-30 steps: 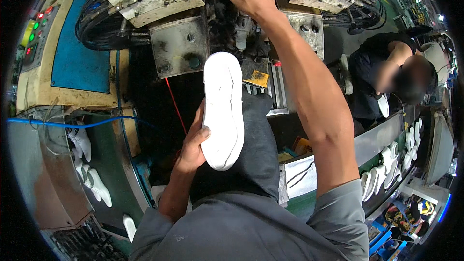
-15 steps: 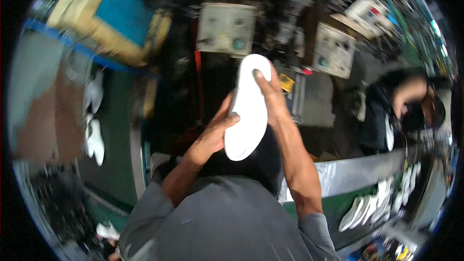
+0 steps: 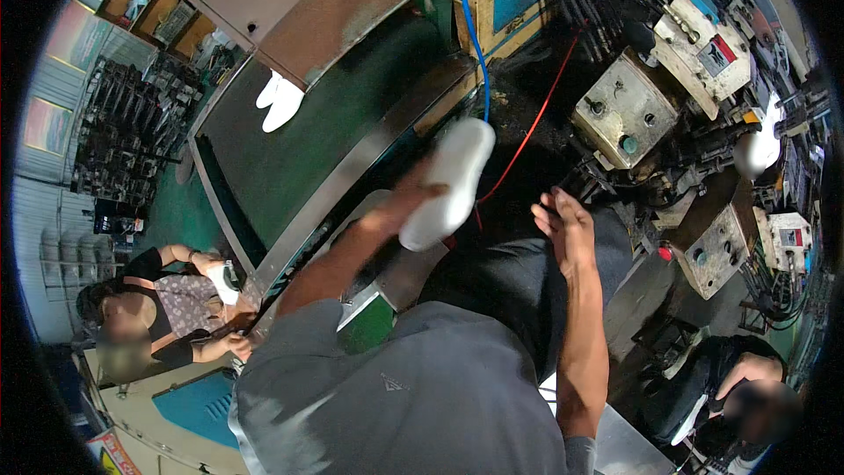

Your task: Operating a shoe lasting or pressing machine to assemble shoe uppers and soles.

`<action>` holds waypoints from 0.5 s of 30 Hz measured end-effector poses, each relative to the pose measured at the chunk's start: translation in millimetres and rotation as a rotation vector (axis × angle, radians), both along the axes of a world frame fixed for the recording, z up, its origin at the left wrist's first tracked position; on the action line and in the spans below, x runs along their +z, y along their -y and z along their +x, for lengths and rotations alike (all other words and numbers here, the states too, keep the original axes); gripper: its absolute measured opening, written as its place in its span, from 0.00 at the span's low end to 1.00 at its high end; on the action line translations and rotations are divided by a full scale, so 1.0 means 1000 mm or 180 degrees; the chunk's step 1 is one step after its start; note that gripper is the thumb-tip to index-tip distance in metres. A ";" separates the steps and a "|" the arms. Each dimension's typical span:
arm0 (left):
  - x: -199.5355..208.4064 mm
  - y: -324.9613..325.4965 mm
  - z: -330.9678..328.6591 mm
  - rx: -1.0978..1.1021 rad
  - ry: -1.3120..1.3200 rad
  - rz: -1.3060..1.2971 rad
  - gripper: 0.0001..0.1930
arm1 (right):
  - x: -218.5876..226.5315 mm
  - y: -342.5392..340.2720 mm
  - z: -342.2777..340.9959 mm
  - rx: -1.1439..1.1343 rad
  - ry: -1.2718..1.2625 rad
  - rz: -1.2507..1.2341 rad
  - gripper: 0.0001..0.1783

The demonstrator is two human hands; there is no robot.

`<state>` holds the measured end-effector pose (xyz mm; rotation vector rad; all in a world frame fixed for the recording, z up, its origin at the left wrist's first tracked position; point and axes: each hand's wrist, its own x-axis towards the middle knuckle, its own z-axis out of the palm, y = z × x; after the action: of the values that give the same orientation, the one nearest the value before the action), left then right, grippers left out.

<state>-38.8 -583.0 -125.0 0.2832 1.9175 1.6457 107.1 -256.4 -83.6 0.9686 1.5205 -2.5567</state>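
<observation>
A white shoe (image 3: 450, 183), its smooth pale sole side showing, is in my left hand (image 3: 406, 198) in front of my body. My left fingers and thumb wrap its side, blurred by motion. My right hand (image 3: 567, 227) is off to the right, apart from the shoe. Its fingers are loosely curled and spread, with nothing in them. Beyond the left hand, a green conveyor belt (image 3: 325, 132) carries a pair of white shoes (image 3: 282, 105) at its far end, beside a brown metal cover.
Control boxes (image 3: 626, 110) and machinery with black cables stand at right. A blue hose (image 3: 473, 31) and a red hose (image 3: 532, 123) hang ahead. One co-worker (image 3: 189, 299) at left holds a white shoe; another person (image 3: 712, 396) sits lower right.
My view has turned left toward the conveyor belt. My right hand has let go of the shoe and moved right; the left hand alone keeps hold of it.
</observation>
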 end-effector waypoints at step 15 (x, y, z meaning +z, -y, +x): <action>-0.117 0.425 -0.132 -0.0822 -0.1061 -0.4779 0.39 | -0.054 -0.013 0.095 -0.0721 0.0340 0.0008 0.22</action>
<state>-170.4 -1007.7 -242.2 0.1442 2.6279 -0.2683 202.6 -243.1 -137.2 1.3256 1.4638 -2.5964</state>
